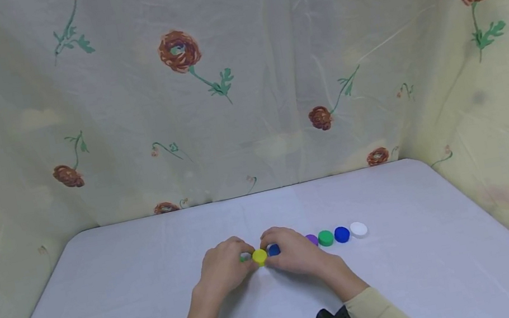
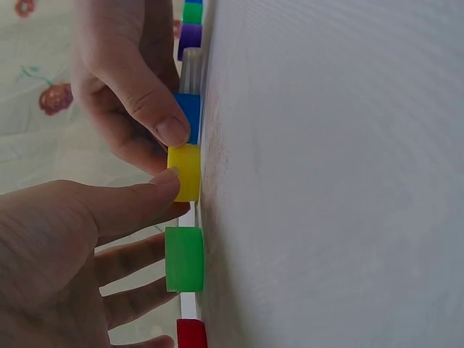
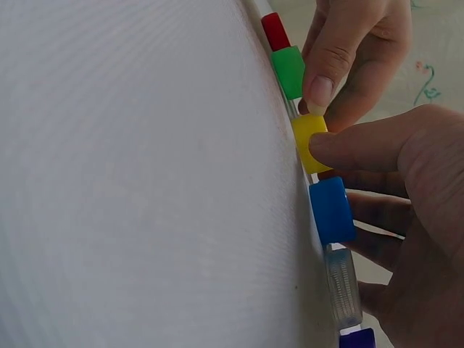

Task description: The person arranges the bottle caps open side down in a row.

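Note:
Both hands meet at a yellow bottle cap (image 1: 259,257) lying in a row of coloured caps on the white table. My left hand (image 1: 224,266) pinches its left side between thumb and forefinger. From the right, my right hand (image 1: 296,251) has its thumb (image 3: 341,148) on the same cap, with its fingers curling behind. Left of the yellow cap, a green cap (image 2: 185,259) and a red cap (image 2: 191,333) sit by the left fingers. A blue cap (image 3: 332,210) and a clear ridged cap (image 3: 344,288) are beside the right hand, partly hidden by it in the head view.
Further right along the row lie a purple cap (image 1: 312,239), a green cap (image 1: 326,238), a blue cap (image 1: 341,234) and a white cap (image 1: 359,230). A white cloth covers the table (image 1: 130,294). Flowered curtains (image 1: 254,96) stand behind and at both sides.

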`<state>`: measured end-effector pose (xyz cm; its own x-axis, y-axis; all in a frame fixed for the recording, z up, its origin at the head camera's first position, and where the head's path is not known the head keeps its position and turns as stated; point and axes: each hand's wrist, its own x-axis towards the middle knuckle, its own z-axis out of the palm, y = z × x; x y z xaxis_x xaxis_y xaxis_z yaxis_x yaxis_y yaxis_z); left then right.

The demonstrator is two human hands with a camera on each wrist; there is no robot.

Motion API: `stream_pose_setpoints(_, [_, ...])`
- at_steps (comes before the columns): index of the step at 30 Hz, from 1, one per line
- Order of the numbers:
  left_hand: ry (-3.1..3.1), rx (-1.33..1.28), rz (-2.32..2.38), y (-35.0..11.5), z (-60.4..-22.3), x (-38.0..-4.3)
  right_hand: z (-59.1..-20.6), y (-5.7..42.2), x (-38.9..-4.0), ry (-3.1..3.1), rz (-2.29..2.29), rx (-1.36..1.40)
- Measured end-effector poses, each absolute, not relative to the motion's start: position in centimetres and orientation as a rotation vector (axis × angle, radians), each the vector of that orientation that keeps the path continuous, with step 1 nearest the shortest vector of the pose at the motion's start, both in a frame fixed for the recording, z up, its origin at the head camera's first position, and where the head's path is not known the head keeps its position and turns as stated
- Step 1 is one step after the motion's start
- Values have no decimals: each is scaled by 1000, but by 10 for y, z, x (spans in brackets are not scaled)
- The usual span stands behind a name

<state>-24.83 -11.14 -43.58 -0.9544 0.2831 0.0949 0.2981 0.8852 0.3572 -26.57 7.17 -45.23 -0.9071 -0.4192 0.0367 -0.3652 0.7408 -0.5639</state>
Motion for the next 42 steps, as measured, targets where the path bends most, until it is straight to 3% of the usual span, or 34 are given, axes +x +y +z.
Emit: stream_pose_setpoints(42, [-3065,-389,-586,-112,-436,-250,-451,76,-269,2781,-885,-662])
